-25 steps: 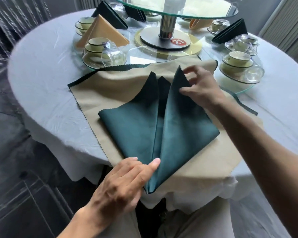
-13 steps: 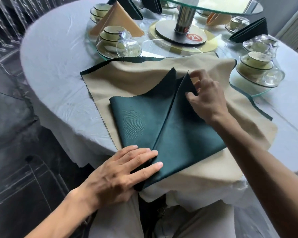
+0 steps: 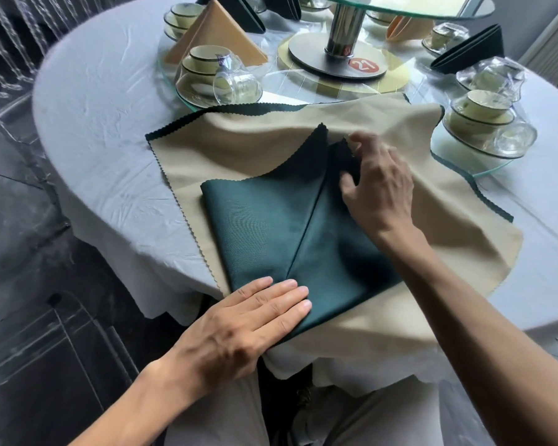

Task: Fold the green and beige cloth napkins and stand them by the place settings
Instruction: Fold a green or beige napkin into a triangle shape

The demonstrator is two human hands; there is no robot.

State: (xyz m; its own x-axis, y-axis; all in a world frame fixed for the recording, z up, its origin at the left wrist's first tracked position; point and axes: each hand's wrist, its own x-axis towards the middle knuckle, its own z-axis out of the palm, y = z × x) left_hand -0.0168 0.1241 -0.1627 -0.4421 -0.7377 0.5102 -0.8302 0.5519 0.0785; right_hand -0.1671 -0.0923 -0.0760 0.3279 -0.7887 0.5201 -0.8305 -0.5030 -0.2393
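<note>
A dark green napkin [image 3: 264, 226] lies partly folded into a kite shape on top of a spread beige napkin [image 3: 239, 146] at the table's near edge. My left hand [image 3: 248, 320] presses flat on the green napkin's near point, fingers straight. My right hand [image 3: 376, 185] pinches the far right tip of the green napkin's right flap, fingers curled on the scalloped edge. A folded beige napkin [image 3: 216, 33] and folded dark green napkins [image 3: 471, 51] stand by place settings further back.
Stacked bowls with an overturned glass [image 3: 236, 85] sit at the left, another setting [image 3: 484, 117] at the right, both on a glass ring. A lazy Susan pedestal [image 3: 342, 37] with a red number disc stands centre back. The white tablecloth [image 3: 103, 123] drapes over the edge.
My left hand has flattened on the near point. My right hand has drawn the right flap inward, so the two flaps meet along a centre line.
</note>
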